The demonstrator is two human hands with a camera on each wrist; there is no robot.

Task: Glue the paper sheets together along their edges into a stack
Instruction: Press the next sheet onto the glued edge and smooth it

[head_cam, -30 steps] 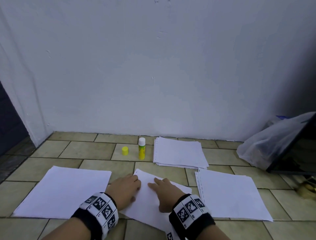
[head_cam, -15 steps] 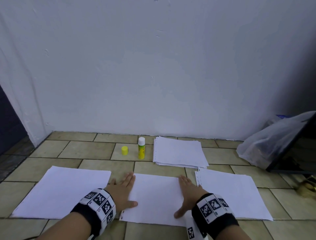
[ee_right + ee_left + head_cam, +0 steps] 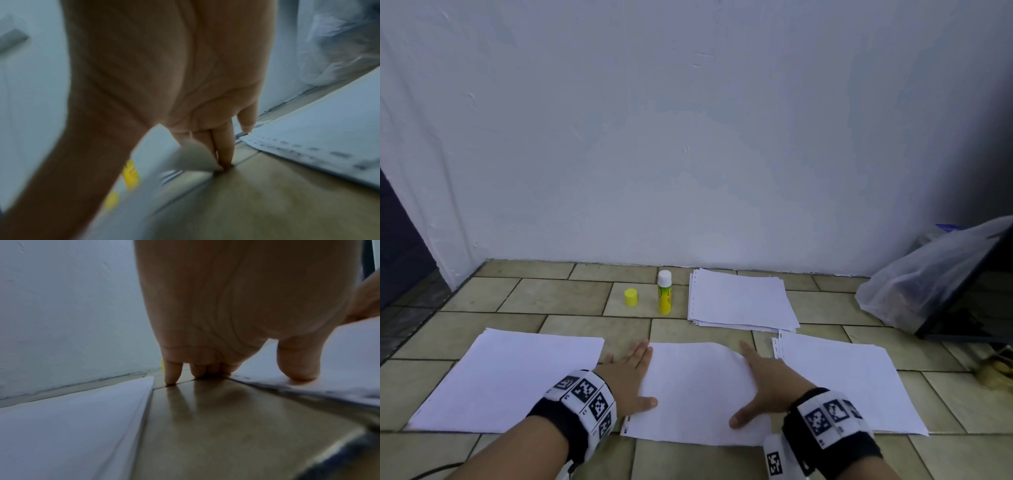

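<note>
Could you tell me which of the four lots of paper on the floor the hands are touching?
The middle sheet, between the left hand and right hand; the other three lie untouched.

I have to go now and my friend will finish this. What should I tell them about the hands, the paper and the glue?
Left hand: flat, fingers straight, at the left edge of the middle sheet.
Right hand: flat on its right edge; the far right corner curls up.
Glue stick stands uncapped by the wall, yellow cap beside it.
Other paper: left pile, right pile, back pile.
Done: the middle sheet is laid down.
Left: gluing and stacking more sheets; how many is unclear.
</note>
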